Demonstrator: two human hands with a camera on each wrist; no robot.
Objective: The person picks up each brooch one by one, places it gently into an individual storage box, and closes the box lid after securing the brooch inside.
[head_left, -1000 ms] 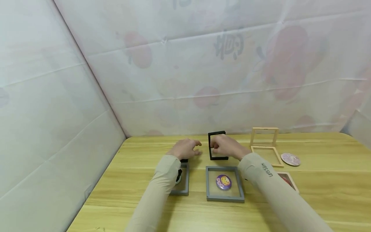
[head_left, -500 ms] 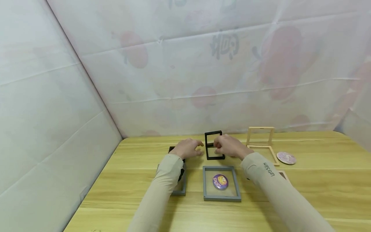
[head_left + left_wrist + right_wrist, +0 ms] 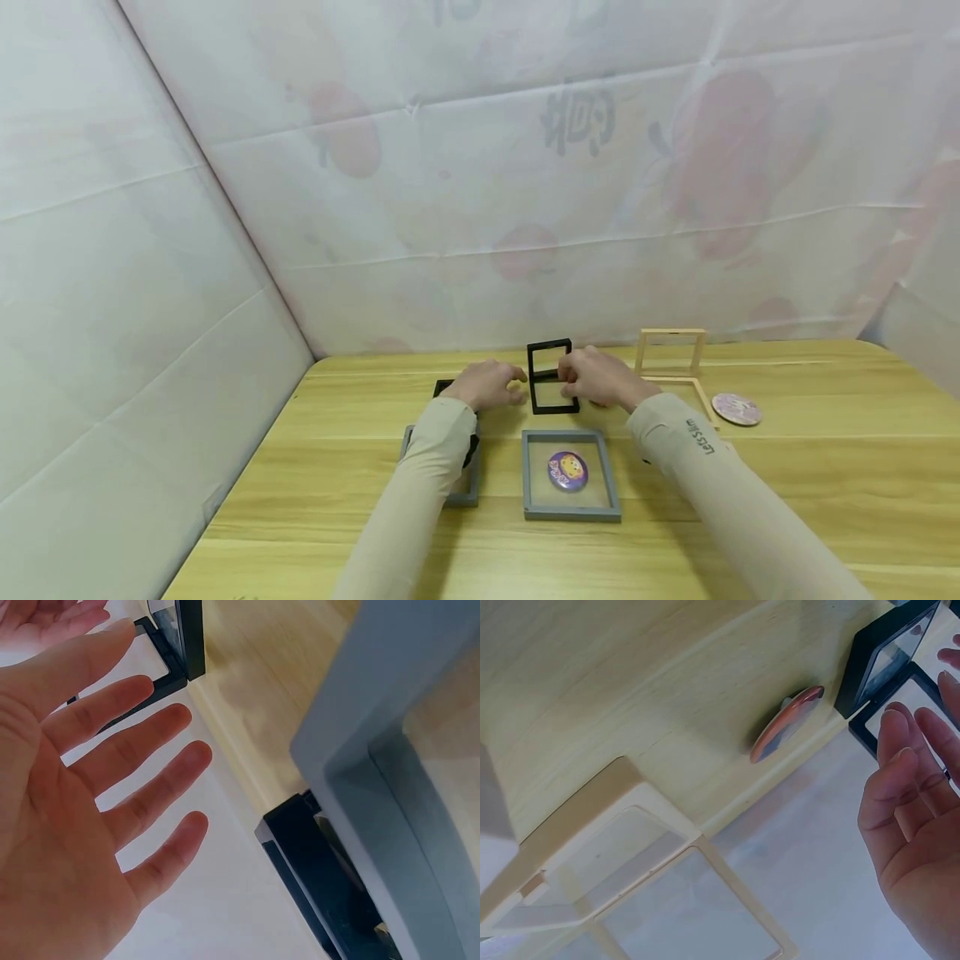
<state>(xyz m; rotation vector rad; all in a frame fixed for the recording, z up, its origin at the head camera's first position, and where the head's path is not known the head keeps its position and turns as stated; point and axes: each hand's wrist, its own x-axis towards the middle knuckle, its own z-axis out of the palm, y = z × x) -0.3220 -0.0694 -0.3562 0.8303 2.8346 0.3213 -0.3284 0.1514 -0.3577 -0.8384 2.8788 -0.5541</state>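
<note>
A hinged black display frame [image 3: 555,409] stands unfolded at the back middle, between my two hands. My left hand [image 3: 483,385] hovers to its left with fingers spread and holds nothing, as the left wrist view shows. On the frame's other side is my right hand [image 3: 600,380], its fingers loosely bent with nothing between them. The right fingertips overlap the black frame in the head view; whether they touch it cannot be told. Beyond that hand a round badge [image 3: 787,724] lies on the table in the right wrist view, mostly hidden in the head view.
A grey frame [image 3: 572,514] bearing a purple badge [image 3: 567,472] lies in front. Left of it, my forearm partly hides another grey frame [image 3: 462,500], with a second black frame [image 3: 315,877] behind. Right stand an unfolded wooden frame [image 3: 671,331] and a pinkish disc [image 3: 737,409].
My right hand has drawn slightly to the right, away from the black frame. The left hand stays nearly still. The head view has shifted a little.
</note>
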